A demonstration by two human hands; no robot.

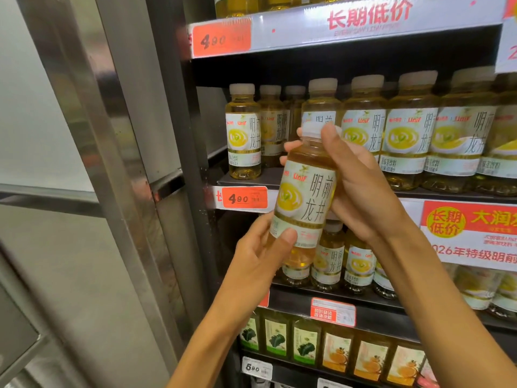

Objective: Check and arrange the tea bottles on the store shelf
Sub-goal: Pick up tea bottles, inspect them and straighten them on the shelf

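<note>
A tea bottle [303, 191] filled with yellow liquid was held tilted before the shelf [363, 194]. Its base was gripped by the left hand [263, 247]; its capped top was pinched by the right hand [361, 180]. Matching bottles [405, 135] were ranged behind the hands.

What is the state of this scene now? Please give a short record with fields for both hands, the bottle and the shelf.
held item: tea bottle, tilted, label facing the camera
left hand: grips the bottle's lower part
right hand: holds the upper part, thumb near the cap
middle shelf: a row of similar bottles, with a gap behind the held one
price tag: orange, on the shelf edge
</note>
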